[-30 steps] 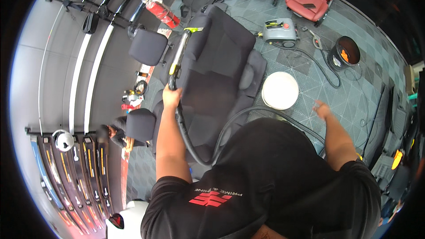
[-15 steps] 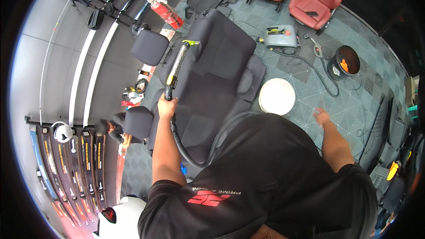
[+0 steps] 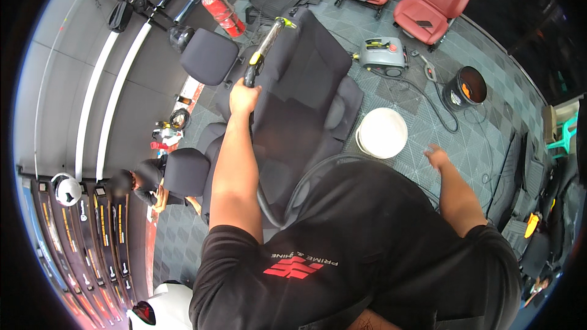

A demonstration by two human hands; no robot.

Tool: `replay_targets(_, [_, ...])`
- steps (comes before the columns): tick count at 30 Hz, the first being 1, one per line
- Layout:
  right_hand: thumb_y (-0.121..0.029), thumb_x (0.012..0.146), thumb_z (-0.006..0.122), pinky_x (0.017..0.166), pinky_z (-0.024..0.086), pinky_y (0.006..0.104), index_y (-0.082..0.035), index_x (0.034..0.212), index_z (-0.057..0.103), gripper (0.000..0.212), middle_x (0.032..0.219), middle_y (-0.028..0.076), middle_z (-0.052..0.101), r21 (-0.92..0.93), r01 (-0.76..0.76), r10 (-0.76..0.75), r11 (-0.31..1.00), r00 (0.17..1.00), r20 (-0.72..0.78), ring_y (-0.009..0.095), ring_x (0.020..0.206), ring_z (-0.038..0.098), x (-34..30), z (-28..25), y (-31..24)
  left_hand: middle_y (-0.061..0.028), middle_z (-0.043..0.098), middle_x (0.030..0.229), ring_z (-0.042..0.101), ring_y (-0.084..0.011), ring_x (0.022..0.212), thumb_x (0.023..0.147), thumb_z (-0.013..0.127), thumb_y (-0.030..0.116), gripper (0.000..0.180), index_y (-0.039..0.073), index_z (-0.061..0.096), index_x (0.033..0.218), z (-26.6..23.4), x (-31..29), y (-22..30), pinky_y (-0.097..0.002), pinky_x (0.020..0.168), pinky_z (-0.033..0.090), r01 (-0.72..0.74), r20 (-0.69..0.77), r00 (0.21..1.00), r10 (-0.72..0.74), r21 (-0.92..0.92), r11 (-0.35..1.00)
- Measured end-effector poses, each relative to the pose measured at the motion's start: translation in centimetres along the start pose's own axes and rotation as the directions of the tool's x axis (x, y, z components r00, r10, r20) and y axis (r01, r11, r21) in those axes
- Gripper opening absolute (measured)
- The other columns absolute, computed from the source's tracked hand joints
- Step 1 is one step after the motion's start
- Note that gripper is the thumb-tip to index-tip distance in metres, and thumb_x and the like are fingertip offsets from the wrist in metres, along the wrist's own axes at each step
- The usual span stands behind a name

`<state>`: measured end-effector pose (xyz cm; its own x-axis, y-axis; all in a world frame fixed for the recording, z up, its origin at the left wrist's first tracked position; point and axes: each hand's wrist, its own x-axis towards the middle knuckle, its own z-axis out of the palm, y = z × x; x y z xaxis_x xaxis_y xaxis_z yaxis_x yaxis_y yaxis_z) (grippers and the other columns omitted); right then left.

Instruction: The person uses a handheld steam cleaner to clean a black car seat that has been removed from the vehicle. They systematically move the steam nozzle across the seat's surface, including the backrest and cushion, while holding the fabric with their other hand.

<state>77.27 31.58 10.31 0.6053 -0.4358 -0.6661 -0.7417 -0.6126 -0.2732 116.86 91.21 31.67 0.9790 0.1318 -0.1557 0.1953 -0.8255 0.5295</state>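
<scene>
My left hand (image 3: 244, 98) is closed round the black handle of an upholstery vacuum wand (image 3: 266, 44) with a clear tube and a yellow-green head. The wand's head lies at the far upper part of a dark grey car bench seat (image 3: 290, 110); I cannot tell whether it touches the fabric. A grey hose (image 3: 293, 205) curves from under my left arm toward my body. Out to the right, my right hand (image 3: 437, 157) hangs in the air with its fingers loosely apart and nothing in it. The nearest thing to it is a white bucket (image 3: 382, 133).
A grey portable machine (image 3: 383, 55) with a hose stands beyond the bucket, near a black bucket (image 3: 466, 88) holding an orange cloth. Two red car seats (image 3: 428, 12) are at the back. A red fire extinguisher (image 3: 223, 13) stands by the left wall, where a person (image 3: 153, 177) crouches behind a headrest.
My left hand has pushed the wand forward and slightly right along the seat, its head now farther away. My right hand has shifted slightly left. The crouching person has moved a little.
</scene>
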Motion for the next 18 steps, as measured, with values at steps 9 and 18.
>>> replay_targets(9, [-0.045, 0.104, 0.068, 0.117, 0.049, 0.0422, -0.014, 0.159, 0.057, 0.064, 0.142, 0.019, 0.072, -0.174, 0.324, -0.308, 0.93, 0.945, 0.112, 0.034, 0.136, 0.065, -3.4, 1.7, -15.1, -0.0232, 0.079, 0.118, 0.074, -0.0408, 0.117, 0.088, 0.084, 0.035, 0.053, 0.003, 0.071, 0.128, 2.6, 2.4, -1.1, -0.0491, 0.101, 0.056, 0.034, 0.024, 0.999, -0.031, -0.101, 0.994])
replay_targets(18, [-0.047, 0.104, 0.068, 0.126, 0.042, 0.0416, -0.012, 0.158, 0.058, 0.065, 0.161, 0.019, 0.059, -0.187, 0.212, -0.203, 0.959, 0.977, 0.064, 0.037, 0.149, 0.054, -3.5, -0.9, -9.8, -0.022, 0.077, 0.098, 0.075, -0.0406, 0.096, 0.087, 0.087, 0.026, 0.038, 0.0, 0.07, 0.109, 5.2, -3.6, -12.6, -0.0483, 0.089, 0.057, -0.04, -0.041, 0.999, 0.029, -0.284, 0.958])
